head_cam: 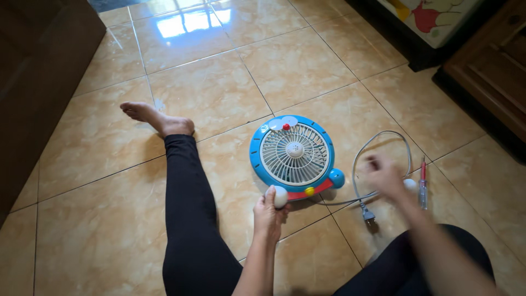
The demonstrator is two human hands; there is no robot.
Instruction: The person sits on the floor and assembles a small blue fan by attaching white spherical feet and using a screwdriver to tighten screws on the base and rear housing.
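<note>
**Fan flat on floor, left hand on its foot**

Round blue plastic desk fan (293,152) lies grille-up on the glossy beige tiles (219,93), between the legs. Left hand (267,211) has fingers curled round the fan's white ball foot (280,196), apparently steadying it. Right hand (383,175) is motion-blurred over the grey power cord (378,143); can't tell its grip. Red-handled screwdriver (422,183) lies just beside.
</note>
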